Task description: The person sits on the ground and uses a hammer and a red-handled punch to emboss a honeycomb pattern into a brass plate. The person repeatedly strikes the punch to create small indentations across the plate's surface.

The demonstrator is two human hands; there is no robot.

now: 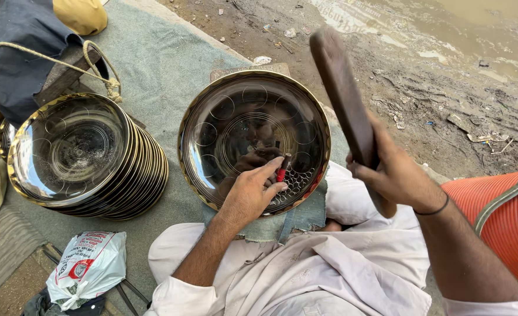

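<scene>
White cloth of the person's garment [329, 269] fills the bottom of the view, draped over the knees. Right hand [396, 175] raised above the lap, fist clenched round the lower part of a dark wooden mallet-stick [346, 105]; a thin dark band sits on that wrist. Stick's long axis runs steeply from the hand at lower right up to a rounded end at upper left, that free end leaning away from the person toward the muddy ground [446, 76]. It hangs in the air, clear of the plate. Left hand [250, 193] rests on the near rim area of a large round metal plate [235, 105], fingers pinched on a small punch tool with a red grip [282, 169]. Punch stands nearly upright, slightly tilted, dark tip up and working end down on the plate's surface, beside a patch of small stamped scale-like marks [297, 184] at the lower right of the plate. Plate is shiny, dark-reflective, gold-coloured edge, faint circles scribed round its face; it lies propped on a denim scrap [305, 216] over the lap, tilted toward the person. To the left, a leaning stack of similar plates [95, 158] on grey matting [171, 64]. White printed plastic bag [89, 266] lower left. Orange ribbed container [505, 228] with a metal handle at right. Rope [103, 70] and dark cloth at upper left.
</scene>
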